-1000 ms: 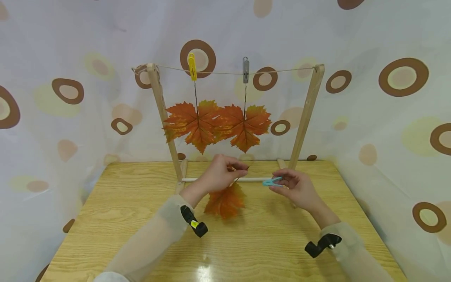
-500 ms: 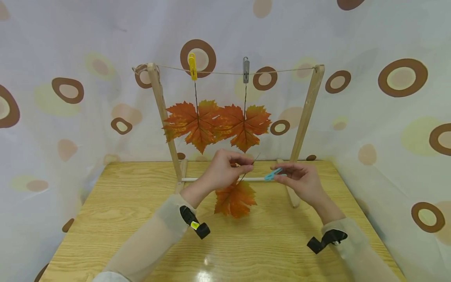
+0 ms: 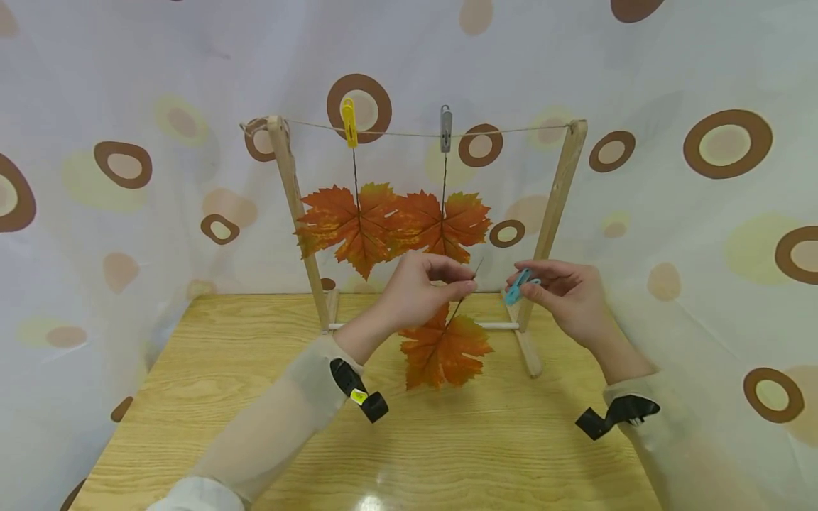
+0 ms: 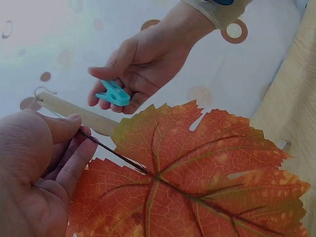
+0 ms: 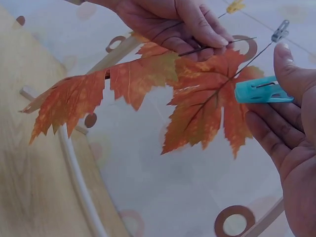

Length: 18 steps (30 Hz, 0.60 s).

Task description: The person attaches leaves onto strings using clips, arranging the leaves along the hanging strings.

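My left hand (image 3: 424, 289) pinches the thin dark stem of an orange artificial maple leaf (image 3: 444, 351). The leaf hangs tilted below the fingers, in front of the frame's lower white bar. In the left wrist view its veined face (image 4: 197, 177) fills much of the picture. To the right, my right hand (image 3: 571, 298) holds a light blue clothespin (image 3: 519, 287) between thumb and fingers. Seen from the right wrist, the clothespin (image 5: 261, 91) points toward the leaves, apart from the held stem. Both hands are below the string (image 3: 511, 130).
Two similar leaves (image 3: 348, 223) hang from the string by a yellow clothespin (image 3: 348, 122) and a grey clothespin (image 3: 445, 128). Wooden posts (image 3: 554, 206) hold the string at either end. The frame stands on a wooden table (image 3: 255, 397) before a patterned cloth backdrop (image 3: 639, 64).
Both hands have risen and shifted right, the left carrying the leaf by its stem. The right hand has turned the clothespin more upright. The hanging leaves have stayed put.
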Each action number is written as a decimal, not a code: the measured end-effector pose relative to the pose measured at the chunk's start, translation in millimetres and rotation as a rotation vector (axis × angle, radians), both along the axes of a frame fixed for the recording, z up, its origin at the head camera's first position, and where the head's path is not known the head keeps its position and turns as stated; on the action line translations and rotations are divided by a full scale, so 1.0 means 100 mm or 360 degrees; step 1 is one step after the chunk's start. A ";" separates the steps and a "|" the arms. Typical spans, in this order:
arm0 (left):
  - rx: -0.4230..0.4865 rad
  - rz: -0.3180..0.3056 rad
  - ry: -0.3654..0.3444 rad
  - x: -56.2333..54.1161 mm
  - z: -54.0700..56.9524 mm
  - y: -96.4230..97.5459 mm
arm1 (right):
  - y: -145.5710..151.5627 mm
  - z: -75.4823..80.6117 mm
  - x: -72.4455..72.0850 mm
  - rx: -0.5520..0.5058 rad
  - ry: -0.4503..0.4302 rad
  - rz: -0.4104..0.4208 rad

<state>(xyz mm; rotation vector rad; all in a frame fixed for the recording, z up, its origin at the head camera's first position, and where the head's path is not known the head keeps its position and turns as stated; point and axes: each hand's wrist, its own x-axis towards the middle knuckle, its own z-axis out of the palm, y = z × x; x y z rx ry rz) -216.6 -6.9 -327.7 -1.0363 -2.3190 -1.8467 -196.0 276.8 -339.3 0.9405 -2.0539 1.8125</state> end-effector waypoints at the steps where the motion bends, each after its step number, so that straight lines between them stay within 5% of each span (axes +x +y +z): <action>1: -0.0001 0.0005 0.0004 0.00 0.02 0.01 | 0.00 0.05 0.00 -0.0002 0.0008 0.0007; 7: 0.0007 0.0034 0.0015 -0.05 0.16 0.08 | -0.01 0.36 0.00 0.0034 0.0031 0.0020; 18: 0.0104 0.0081 -0.0014 -0.11 0.42 0.21 | -0.12 0.99 -0.07 0.0104 0.0120 -0.0171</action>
